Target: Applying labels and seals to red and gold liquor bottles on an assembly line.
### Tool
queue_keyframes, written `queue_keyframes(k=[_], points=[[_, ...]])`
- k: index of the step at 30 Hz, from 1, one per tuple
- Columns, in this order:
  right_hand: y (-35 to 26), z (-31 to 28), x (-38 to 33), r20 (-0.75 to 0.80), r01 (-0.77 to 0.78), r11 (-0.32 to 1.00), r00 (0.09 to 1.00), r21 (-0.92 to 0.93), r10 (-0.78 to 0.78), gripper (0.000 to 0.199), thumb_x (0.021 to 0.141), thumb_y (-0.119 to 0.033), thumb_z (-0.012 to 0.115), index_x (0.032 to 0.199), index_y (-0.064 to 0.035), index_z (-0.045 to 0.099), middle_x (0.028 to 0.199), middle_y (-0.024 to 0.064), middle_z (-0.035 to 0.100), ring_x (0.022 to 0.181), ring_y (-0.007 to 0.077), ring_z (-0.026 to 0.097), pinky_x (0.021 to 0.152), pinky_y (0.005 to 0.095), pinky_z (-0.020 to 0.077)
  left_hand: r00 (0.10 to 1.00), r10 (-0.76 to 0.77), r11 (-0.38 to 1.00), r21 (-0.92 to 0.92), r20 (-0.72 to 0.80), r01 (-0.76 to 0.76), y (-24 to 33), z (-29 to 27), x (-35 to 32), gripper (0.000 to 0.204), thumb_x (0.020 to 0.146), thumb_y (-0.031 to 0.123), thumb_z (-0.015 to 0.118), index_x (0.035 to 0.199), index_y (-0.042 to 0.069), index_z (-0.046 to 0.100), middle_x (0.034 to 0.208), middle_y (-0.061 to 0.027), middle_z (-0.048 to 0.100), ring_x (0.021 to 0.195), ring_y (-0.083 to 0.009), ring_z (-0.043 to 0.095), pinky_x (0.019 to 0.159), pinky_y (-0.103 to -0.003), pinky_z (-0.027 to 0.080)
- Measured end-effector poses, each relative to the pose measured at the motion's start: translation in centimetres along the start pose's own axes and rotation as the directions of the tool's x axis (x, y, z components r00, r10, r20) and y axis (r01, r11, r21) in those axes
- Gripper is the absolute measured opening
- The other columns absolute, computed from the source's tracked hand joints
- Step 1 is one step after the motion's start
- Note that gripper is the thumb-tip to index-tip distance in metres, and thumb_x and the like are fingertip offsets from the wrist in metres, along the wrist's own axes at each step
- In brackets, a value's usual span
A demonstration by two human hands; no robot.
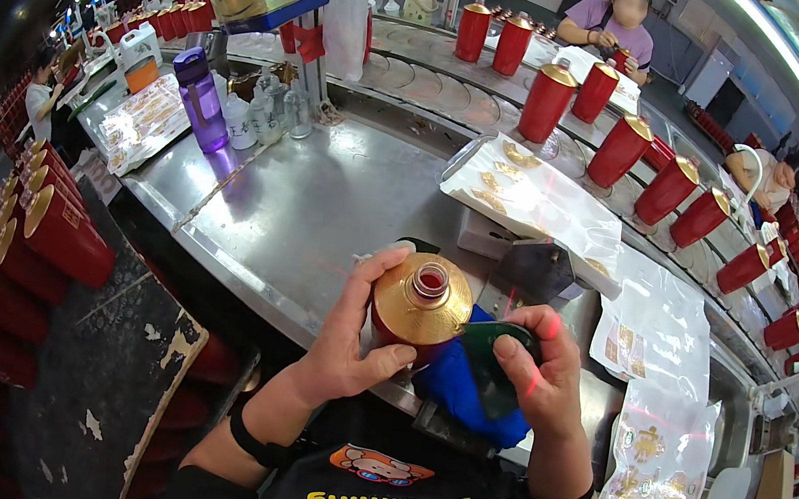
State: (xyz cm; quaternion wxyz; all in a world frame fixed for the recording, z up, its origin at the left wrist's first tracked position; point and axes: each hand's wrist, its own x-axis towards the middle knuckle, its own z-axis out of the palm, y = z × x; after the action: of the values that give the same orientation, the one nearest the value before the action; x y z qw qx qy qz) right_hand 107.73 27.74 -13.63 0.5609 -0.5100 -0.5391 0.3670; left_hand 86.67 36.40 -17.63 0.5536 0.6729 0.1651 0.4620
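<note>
My left hand (355, 319) is wrapped round a red bottle (425, 298) with a gold shoulder and an open clear neck, held above the near edge of the metal bench. Pinched between the thumb and fingers of my right hand (546, 360) is a dark green flat scraper (494, 363). The scraper's tip meets the bottle's right side, near the gold shoulder. Under the scraper lies a bright blue cloth (452, 388). Red light lines fall across my right fingers. The bottle's lower part is hidden by my hand and the cloth.
Sheets of gold decals (528, 191) lie on the bench to the right, beside a dark block (538, 268). Red bottles (547, 102) line the curved conveyor (432, 82) beyond. A purple bottle (200, 100) stands back left; stacked red bottles (68, 236) are at left. Co-workers sit across the conveyor.
</note>
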Motion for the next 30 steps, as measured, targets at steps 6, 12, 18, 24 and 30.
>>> queue_keyframes(k=[6, 12, 18, 24, 30], points=[[-0.4, 0.4, 0.4, 0.015, 0.024, 0.999, 1.0, -0.024, -0.024, 0.02, 0.089, -0.015, 0.066, 0.102, -0.0024, 0.059, 0.087, 0.0022, 0.062, 0.079, 0.0085, 0.056, 0.071, 0.0238, 0.0468, 0.95, 0.294, 0.868, 0.446, -0.103, -0.22, -0.1, 0.9, -0.3, 0.068, 0.073, 0.014, 0.072, 0.131, 0.001, 0.038, 0.129, -0.0213, 0.043, 0.128, -0.0372, 0.039, 0.112, -0.047, 0.024], [-1.7, 0.7, 0.6, 0.07, 0.133, 0.98, 0.99, -0.146, -0.123, 0.026, 0.09, -0.013, 0.065, 0.112, -0.0023, 0.058, 0.091, 0.0045, 0.064, 0.083, 0.0106, 0.059, 0.075, 0.0254, 0.0478, 0.87, 0.492, 0.6, 0.737, -0.034, -0.31, 1.1, 2.9, 0.6, 0.039, 0.074, 0.014, 0.072, 0.106, 0.008, 0.052, 0.12, -0.0226, 0.049, 0.121, -0.0454, 0.043, 0.108, -0.059, 0.022], [-0.9, 0.6, 1.0, -0.036, 0.26, 0.954, 0.963, -0.146, -0.268, 0.021, 0.091, -0.001, 0.057, 0.112, -0.0023, 0.06, 0.125, 0.0184, 0.058, 0.098, 0.0205, 0.063, 0.081, 0.0293, 0.0494, 0.893, 0.444, 0.677, 0.679, -0.069, -0.284, 1.5, 2.4, 0.5, 0.017, 0.079, 0.012, 0.067, 0.093, 0.008, 0.058, 0.119, -0.0212, 0.052, 0.119, -0.0441, 0.044, 0.109, -0.057, 0.022], [-2.8, 2.6, 1.7, 0.123, 0.302, 0.87, 0.953, -0.391, -0.275, 0.019, 0.085, -0.018, 0.067, 0.093, -0.0018, 0.064, 0.128, 0.0313, 0.051, 0.109, 0.0401, 0.057, 0.088, 0.0413, 0.0476, 0.829, 0.557, 0.685, 0.595, -0.056, -0.42, 1.5, 1.9, 0.0, 0.015, 0.083, 0.013, 0.062, 0.095, 0.007, 0.058, 0.119, -0.0222, 0.053, 0.118, -0.0426, 0.045, 0.111, -0.056, 0.021], [-4.0, 4.3, 2.2, 0.141, 0.293, 0.792, 0.956, -0.535, -0.258, 0.016, 0.081, -0.014, 0.07, 0.084, -0.0016, 0.06, 0.12, 0.027, 0.055, 0.11, 0.0393, 0.055, 0.092, 0.0432, 0.0436, 0.902, 0.306, 0.924, 0.322, -0.305, -0.205, -0.6, 0.3, -0.2, 0.024, 0.093, 0.018, 0.053, 0.109, 0.0, 0.051, 0.12, -0.0203, 0.051, 0.112, -0.0293, 0.049, 0.107, -0.045, 0.027]])
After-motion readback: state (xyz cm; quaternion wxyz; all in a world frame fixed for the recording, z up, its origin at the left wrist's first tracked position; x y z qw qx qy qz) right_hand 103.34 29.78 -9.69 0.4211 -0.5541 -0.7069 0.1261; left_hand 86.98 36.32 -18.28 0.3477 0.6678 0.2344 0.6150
